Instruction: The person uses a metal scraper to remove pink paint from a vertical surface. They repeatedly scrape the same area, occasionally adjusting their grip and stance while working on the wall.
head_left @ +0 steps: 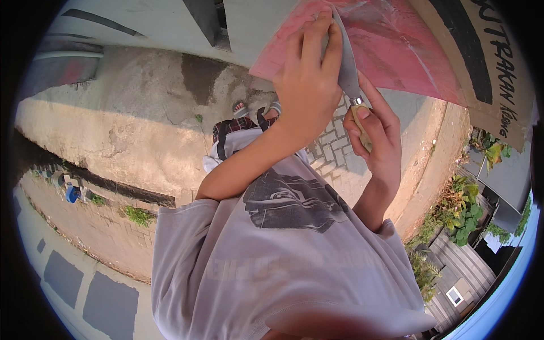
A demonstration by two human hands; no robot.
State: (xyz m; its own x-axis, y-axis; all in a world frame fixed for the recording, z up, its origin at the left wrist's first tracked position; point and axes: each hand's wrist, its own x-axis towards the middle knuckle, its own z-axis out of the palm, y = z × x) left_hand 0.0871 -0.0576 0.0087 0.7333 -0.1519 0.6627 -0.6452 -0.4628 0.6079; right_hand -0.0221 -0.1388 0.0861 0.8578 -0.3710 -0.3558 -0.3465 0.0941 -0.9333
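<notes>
A knife-like tool (348,67) with a broad grey blade and a pale wooden handle is held up before the body, and it is taken here as the landmark for every place. Its handle is gripped by the right hand (381,133), with the fingers wrapped closely around it and the thumb laid along it. Over the left side of the blade the left hand (309,73) is placed, its fingers stretched toward the far end and set narrowly apart; its thumb is hidden, so whether the blade is pinched cannot be told. The step in hand is judged to be the steadying and guiding of the blade with both hands; for the next move, a firm handle grip and fingertips kept clear of the edge would be called for. Behind the tool a red sheet (408,42) is spread, though contact between them cannot be made out. By count, one tool, one red sheet and two hands are seen; one piece of cardboard (481,119) is found to the right of the tool, and two sandals (242,111) are seen to its lower left. Leafy plants (466,222), too crowded to be counted, are seen to its lower right.
</notes>
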